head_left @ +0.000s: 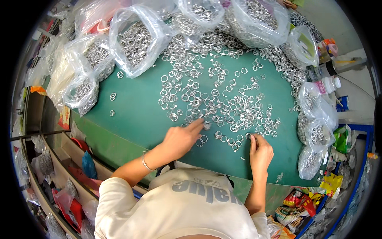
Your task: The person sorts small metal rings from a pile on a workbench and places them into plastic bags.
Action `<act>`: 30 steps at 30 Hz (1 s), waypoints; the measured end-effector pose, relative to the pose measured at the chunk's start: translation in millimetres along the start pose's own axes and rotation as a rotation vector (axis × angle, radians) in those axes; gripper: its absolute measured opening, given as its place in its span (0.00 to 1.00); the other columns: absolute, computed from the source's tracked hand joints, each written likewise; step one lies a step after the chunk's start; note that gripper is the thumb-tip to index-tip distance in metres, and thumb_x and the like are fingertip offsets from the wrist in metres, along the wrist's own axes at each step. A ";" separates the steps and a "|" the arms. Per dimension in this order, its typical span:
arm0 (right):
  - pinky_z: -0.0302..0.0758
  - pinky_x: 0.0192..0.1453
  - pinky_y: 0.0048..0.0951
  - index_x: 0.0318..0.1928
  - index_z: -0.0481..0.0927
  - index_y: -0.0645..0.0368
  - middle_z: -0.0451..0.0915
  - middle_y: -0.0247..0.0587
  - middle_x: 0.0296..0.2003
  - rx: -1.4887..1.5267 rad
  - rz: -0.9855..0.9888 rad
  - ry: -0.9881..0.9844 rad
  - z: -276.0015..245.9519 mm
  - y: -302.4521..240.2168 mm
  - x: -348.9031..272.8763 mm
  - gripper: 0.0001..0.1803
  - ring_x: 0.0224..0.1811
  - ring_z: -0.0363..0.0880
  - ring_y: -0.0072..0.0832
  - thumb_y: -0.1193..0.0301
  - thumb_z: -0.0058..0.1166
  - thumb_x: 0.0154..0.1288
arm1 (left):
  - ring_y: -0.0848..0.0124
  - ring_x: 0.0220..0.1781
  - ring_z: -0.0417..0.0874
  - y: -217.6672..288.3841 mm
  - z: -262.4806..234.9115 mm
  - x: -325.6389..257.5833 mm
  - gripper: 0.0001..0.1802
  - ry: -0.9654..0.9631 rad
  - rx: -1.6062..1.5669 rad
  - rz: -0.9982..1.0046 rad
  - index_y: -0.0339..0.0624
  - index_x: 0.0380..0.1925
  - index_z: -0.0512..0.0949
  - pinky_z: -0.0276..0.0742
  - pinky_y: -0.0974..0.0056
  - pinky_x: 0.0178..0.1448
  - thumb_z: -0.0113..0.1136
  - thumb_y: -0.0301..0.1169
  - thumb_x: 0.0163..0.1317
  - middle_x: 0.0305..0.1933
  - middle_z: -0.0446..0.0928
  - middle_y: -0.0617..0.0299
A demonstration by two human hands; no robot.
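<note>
Many silver rings (pixel 193 99) lie loose over the green tabletop (pixel 135 107), spread in a wide patch across its middle. My left hand (pixel 181 139) reaches in at the near edge of the patch with its fingers stretched out. Its fingertips touch a few slightly blurred rings (pixel 206 125). A pair of rings (pixel 202 139) lies just beside that hand. To the right, my right hand (pixel 261 153) pinches a single ring (pixel 248 136) between thumb and fingertips, close to the table. Several more rings (pixel 234 142) are to the left of it.
Clear plastic bags of rings (pixel 135 44) line the far edge, with another bag (pixel 81 93) at the left. Denser ring heaps (pixel 278 59) and small bags (pixel 316 133) run down the right side. A bottle (pixel 328 85) stands there. Shelves (pixel 59 155) hold bags at lower left; colourful packets (pixel 296 203) lie lower right.
</note>
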State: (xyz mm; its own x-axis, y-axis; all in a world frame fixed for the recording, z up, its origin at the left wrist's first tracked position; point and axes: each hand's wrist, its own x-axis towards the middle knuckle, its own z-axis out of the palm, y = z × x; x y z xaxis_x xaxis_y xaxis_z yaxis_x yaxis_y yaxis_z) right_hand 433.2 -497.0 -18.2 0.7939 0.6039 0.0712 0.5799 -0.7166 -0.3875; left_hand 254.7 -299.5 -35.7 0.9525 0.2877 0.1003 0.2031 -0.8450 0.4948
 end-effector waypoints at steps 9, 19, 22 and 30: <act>0.74 0.27 0.43 0.53 0.77 0.53 0.79 0.49 0.23 -0.109 -0.031 0.037 15.9 11.9 39.8 0.16 0.23 0.79 0.45 0.70 0.53 0.64 | 0.59 0.23 0.80 18.4 7.3 5.9 0.19 -0.069 0.023 0.024 0.39 0.50 0.74 0.76 0.60 0.25 0.59 0.30 0.59 0.62 0.71 0.60; 0.67 0.20 0.39 0.46 0.80 0.56 0.77 0.42 0.19 0.359 -0.422 -0.118 19.9 -11.5 17.0 0.11 0.18 0.75 0.38 0.70 0.54 0.64 | 0.65 0.18 0.74 17.7 -1.3 20.4 0.19 0.079 -0.249 -0.142 0.40 0.52 0.73 0.72 0.64 0.24 0.58 0.30 0.61 0.50 0.74 0.58; 0.61 0.16 0.29 0.45 0.80 0.59 0.69 0.31 0.13 0.918 0.063 -0.481 7.1 -2.7 17.2 0.11 0.15 0.67 0.25 0.67 0.50 0.69 | 0.76 0.18 0.65 21.5 -11.7 31.6 0.17 -0.055 -0.912 -0.395 0.39 0.53 0.73 0.65 0.70 0.25 0.55 0.28 0.64 0.47 0.74 0.61; 0.70 0.39 0.27 0.45 0.75 0.61 0.74 0.36 0.37 2.292 0.812 -0.488 6.7 -14.0 14.4 0.19 0.38 0.70 0.27 0.57 0.43 0.73 | 0.64 0.55 0.74 44.8 11.2 41.6 0.21 -0.190 -2.248 -0.859 0.26 0.57 0.67 0.69 0.58 0.64 0.44 0.31 0.69 0.55 0.72 0.49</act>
State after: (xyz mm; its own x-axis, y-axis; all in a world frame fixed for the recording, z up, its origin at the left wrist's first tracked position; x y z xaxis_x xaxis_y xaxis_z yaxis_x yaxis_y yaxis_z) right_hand 435.3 -475.9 -17.8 0.3934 0.7662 -0.5081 -0.9182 0.3559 -0.1741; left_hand 305.9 -330.4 -19.1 0.8528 0.0285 -0.5214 0.0683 0.9839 0.1654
